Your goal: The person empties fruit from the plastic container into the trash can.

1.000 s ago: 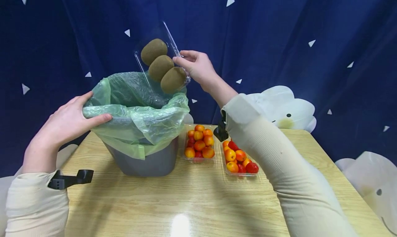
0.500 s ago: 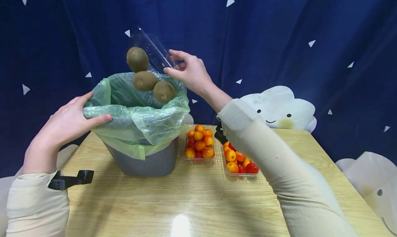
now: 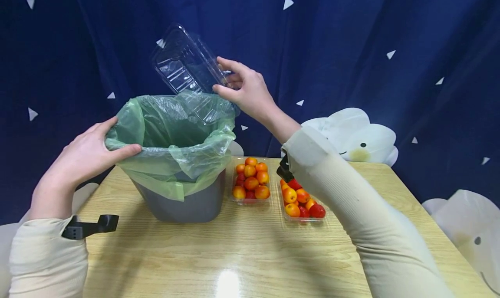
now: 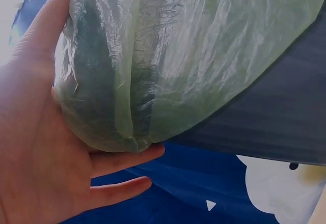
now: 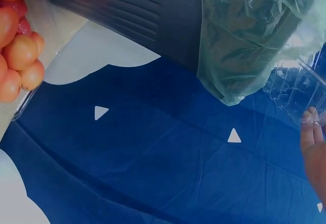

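Glare burning on table (image 3: 250,254) toward near edge, soft shadows flanking; wrist views running dimmer, light flaring beside left hand (image 4: 41,142).

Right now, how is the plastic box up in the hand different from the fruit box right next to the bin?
The fruit box holds orange and red fruit; the held box shows none inside.
The held box is tilted, gripped by the right hand up by the opening of the bin; the fruit box sits flat on the table.
Both are clear plastic.
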The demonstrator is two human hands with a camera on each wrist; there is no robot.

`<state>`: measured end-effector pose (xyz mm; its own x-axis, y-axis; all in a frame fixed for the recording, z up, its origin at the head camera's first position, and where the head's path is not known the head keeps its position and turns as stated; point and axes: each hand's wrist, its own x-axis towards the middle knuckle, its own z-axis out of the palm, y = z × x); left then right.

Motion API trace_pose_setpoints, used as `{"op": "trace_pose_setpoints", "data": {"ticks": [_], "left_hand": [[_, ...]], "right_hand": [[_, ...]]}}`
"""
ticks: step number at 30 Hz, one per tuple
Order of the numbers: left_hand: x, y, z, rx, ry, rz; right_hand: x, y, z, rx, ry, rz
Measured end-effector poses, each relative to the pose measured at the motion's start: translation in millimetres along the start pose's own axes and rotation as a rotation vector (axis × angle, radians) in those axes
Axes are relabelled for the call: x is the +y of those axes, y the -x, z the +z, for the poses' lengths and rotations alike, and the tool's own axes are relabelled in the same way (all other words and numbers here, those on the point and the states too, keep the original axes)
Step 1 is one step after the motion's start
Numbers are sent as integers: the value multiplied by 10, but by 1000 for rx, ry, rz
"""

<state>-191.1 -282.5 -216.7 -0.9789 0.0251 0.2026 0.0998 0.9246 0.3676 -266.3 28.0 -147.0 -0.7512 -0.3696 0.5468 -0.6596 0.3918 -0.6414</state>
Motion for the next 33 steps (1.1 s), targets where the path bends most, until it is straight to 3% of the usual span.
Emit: {"op": "trace_pose_setpoints", "data": {"ticks": [2, 9, 20, 33], "left_hand": [[-1, -2, 2, -6, -2, -4], [5, -12, 7, -7, -6, -5], [0, -15, 8, 6, 38, 19], [-15, -4, 14, 27, 50, 22]], "right_hand": [[-81, 59, -28, 4, -36, 9], [-10, 58, -106, 47, -158, -6], [300, -9, -327, 148, -304, 27], [510, 153, -600, 236, -426, 21]]}}
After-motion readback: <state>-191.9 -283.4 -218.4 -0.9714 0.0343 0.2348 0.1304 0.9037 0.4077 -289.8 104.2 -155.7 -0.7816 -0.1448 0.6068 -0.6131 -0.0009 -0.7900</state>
